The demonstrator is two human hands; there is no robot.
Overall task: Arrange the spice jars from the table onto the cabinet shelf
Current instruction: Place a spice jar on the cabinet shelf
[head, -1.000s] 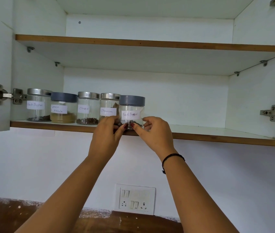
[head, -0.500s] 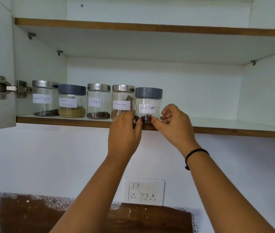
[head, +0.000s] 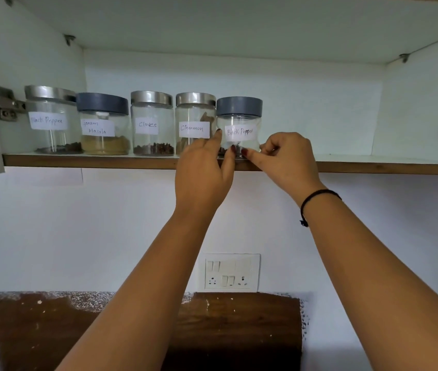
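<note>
**A:** Where did we find the grey-lidded Black Pepper jar (head: 239, 121)?

**B:** We found it upright on the cabinet shelf (head: 92, 161), near the centre of the frame. It stood by the shelf's front edge, at the right end of a row of five, just beside the Cinnamon jar (head: 195, 116).

**A:** And what did we make of the hands?

**B:** We saw the left hand (head: 201, 170) reaching up from below, with its grip on the jar's lower left. The index finger (head: 219, 133) lay up the glass and the thumb sat at the front of the base. The right hand (head: 288, 159) had its grip curled on the lower right, the thumb tip (head: 245, 152) at the base and the other fingers bent by the jar's right side. We took both to be grasping that jar.

**A:** Which jars did we read further along?

**B:** Left of Cinnamon we read the Cloves jar (head: 152, 124), then the Garam Masala jar (head: 102, 129) under a grey lid. Last came the steel-lidded Black Pepper jar (head: 51, 121) at the far left, near the door hinge (head: 0, 103).

**A:** Anything lower down?

**B:** We noted a switchboard (head: 229, 273) on the white wall at lower centre, between the two forearms. There was also a black band (head: 317, 195) on the right wrist.
</note>
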